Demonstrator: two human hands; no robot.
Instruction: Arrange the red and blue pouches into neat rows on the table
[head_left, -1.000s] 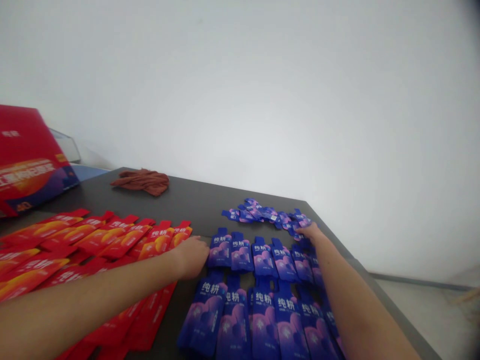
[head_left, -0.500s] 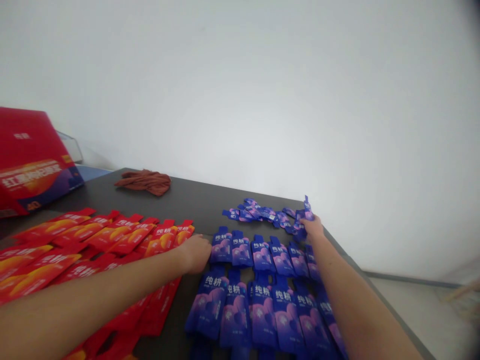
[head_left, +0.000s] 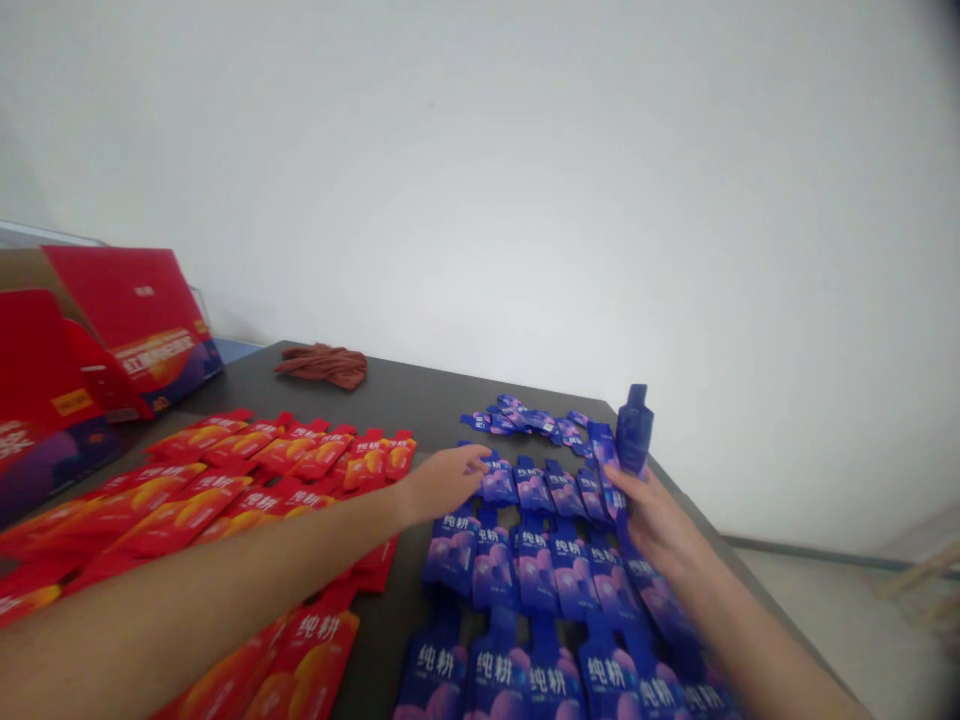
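My right hand (head_left: 651, 505) grips a dark blue spouted pouch (head_left: 634, 432), held upright with its plain side towards me. A second blue pouch (head_left: 603, 450) is at the same fingertips; whether it is gripped too is hard to tell. My left hand (head_left: 450, 482) is over the left end of the far row of blue pouches (head_left: 562, 490), its fingers loosely curved and apart, covering part of the end pouch (head_left: 498, 484). Blue printed pouches (head_left: 536, 570) lie in several rows between my arms. A loose pile of blue pouches (head_left: 525, 418) lies behind them.
Rows of red pouches (head_left: 292, 450) spread over the left side of the dark table (head_left: 420, 385). Red cartons (head_left: 142, 320) stand at the far left. A crumpled brown cloth (head_left: 324, 366) lies at the back. The wall is behind; the table's right edge runs beside my right arm.
My right hand has come back from the loose pile, lifting a blue pouch upright. My left hand has moved right onto the far blue row. The view has turned left.
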